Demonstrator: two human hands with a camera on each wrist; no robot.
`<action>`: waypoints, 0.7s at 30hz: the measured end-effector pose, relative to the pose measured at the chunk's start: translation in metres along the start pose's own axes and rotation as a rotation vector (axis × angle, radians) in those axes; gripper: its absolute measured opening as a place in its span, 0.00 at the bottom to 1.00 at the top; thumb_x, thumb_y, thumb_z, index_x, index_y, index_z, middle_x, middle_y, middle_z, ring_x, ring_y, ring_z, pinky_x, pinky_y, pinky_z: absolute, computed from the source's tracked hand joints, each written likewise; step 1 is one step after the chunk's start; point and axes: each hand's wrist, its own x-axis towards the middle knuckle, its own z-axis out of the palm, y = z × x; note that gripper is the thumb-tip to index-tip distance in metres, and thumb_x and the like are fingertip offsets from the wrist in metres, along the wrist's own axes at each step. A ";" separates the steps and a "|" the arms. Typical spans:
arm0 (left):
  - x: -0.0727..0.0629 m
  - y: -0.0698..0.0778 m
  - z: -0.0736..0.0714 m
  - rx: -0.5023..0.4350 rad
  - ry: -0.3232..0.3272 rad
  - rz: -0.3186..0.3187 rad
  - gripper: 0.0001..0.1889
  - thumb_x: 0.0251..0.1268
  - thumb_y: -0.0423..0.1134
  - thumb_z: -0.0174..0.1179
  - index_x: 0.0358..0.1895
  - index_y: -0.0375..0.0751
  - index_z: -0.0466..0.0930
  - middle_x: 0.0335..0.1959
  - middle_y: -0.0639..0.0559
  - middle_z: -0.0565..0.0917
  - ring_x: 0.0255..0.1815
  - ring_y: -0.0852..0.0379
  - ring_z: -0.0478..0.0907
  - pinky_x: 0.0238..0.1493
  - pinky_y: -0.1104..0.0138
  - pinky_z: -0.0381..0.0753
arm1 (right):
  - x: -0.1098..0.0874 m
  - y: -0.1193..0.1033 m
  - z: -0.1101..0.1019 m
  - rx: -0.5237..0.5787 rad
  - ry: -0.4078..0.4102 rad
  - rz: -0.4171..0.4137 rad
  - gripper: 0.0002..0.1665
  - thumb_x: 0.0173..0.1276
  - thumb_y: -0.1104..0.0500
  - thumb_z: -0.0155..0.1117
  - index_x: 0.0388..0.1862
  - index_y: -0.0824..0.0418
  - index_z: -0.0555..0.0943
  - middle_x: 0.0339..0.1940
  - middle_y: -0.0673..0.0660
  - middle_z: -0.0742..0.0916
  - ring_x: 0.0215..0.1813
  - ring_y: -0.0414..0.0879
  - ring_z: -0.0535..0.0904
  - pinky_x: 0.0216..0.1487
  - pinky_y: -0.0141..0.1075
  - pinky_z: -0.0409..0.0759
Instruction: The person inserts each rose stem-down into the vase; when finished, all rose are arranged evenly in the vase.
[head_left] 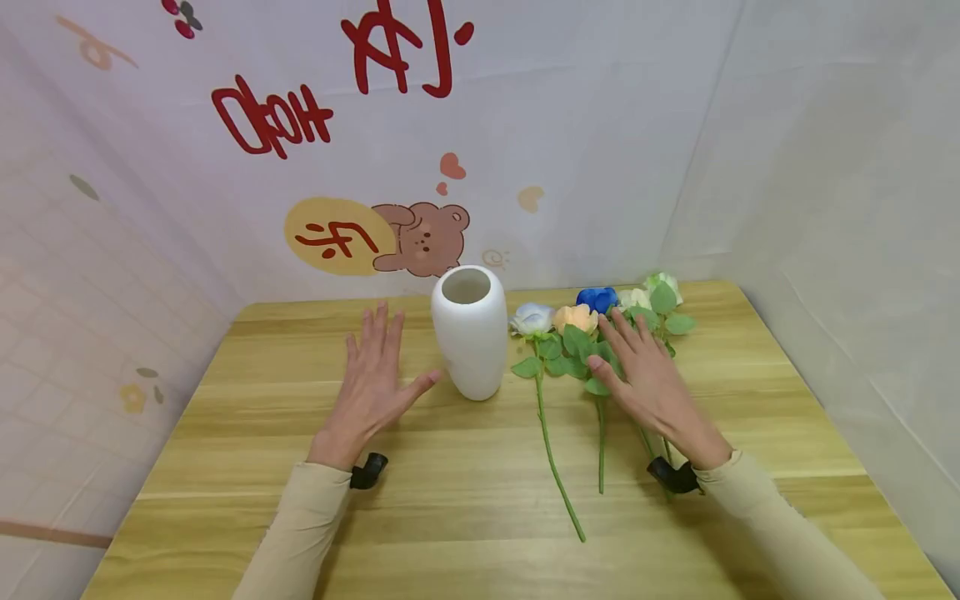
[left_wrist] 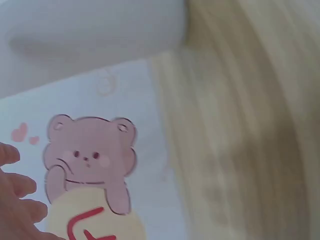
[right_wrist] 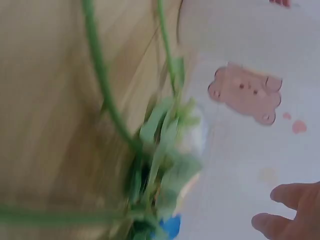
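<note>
A white vase (head_left: 471, 342) stands upright near the back of the table. My left hand (head_left: 369, 385) is to its left with fingers spread and straight, the thumb pointing toward the vase. In the left wrist view, the vase (left_wrist: 100, 37) shows along the top and the fingers (left_wrist: 22, 205) hold nothing. To the right of the vase lie several artificial roses with long green stems: a pale lavender rose (head_left: 532, 319), a peach rose (head_left: 576, 318), a blue rose (head_left: 597, 299) and whitish ones (head_left: 664, 287). My right hand (head_left: 647, 379), fingers extended, is over their leaves and stems.
The wood-grain table (head_left: 450, 533) meets a white cloth backdrop (head_left: 600, 125) printed with a bear (head_left: 429, 239) and red characters. More cloth rises at the left and right sides. A small black device (head_left: 369, 472) sits at each wrist.
</note>
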 end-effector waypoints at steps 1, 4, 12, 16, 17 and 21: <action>0.001 0.002 -0.001 -0.028 0.019 0.015 0.58 0.66 0.79 0.49 0.85 0.40 0.42 0.86 0.43 0.33 0.85 0.43 0.27 0.79 0.33 0.35 | -0.001 -0.003 0.001 0.039 -0.002 0.000 0.43 0.83 0.36 0.45 0.87 0.50 0.48 0.87 0.58 0.52 0.85 0.66 0.38 0.77 0.74 0.44; 0.004 0.011 -0.006 -0.104 0.078 0.065 0.59 0.65 0.82 0.45 0.85 0.41 0.43 0.86 0.45 0.37 0.86 0.43 0.31 0.80 0.35 0.36 | -0.005 -0.012 0.006 0.138 -0.013 0.019 0.42 0.83 0.37 0.48 0.87 0.51 0.51 0.86 0.59 0.56 0.84 0.65 0.46 0.77 0.71 0.50; 0.016 0.039 -0.024 -0.350 0.140 0.083 0.60 0.60 0.86 0.44 0.86 0.48 0.44 0.86 0.53 0.44 0.86 0.47 0.42 0.81 0.38 0.46 | -0.009 -0.034 0.025 0.386 -0.080 0.091 0.38 0.80 0.44 0.59 0.78 0.65 0.67 0.72 0.67 0.77 0.68 0.66 0.76 0.65 0.60 0.78; 0.025 0.052 -0.031 -0.478 0.150 0.038 0.58 0.57 0.86 0.49 0.86 0.58 0.46 0.85 0.57 0.51 0.84 0.50 0.48 0.78 0.36 0.53 | -0.005 -0.038 0.037 0.441 -0.161 0.133 0.33 0.80 0.48 0.62 0.72 0.70 0.74 0.61 0.66 0.85 0.59 0.62 0.83 0.57 0.52 0.85; 0.027 0.055 -0.033 -0.505 0.160 0.034 0.58 0.56 0.85 0.50 0.85 0.59 0.47 0.85 0.57 0.52 0.84 0.51 0.50 0.78 0.36 0.55 | -0.003 -0.038 0.040 0.432 -0.183 0.143 0.32 0.80 0.49 0.62 0.70 0.70 0.75 0.58 0.65 0.86 0.57 0.61 0.84 0.55 0.51 0.86; 0.036 0.063 -0.034 -0.612 0.207 0.049 0.55 0.58 0.80 0.57 0.84 0.55 0.54 0.82 0.56 0.60 0.81 0.54 0.57 0.79 0.46 0.61 | 0.003 -0.036 0.051 0.422 -0.234 0.161 0.23 0.78 0.53 0.64 0.61 0.69 0.83 0.49 0.60 0.90 0.49 0.54 0.87 0.45 0.44 0.87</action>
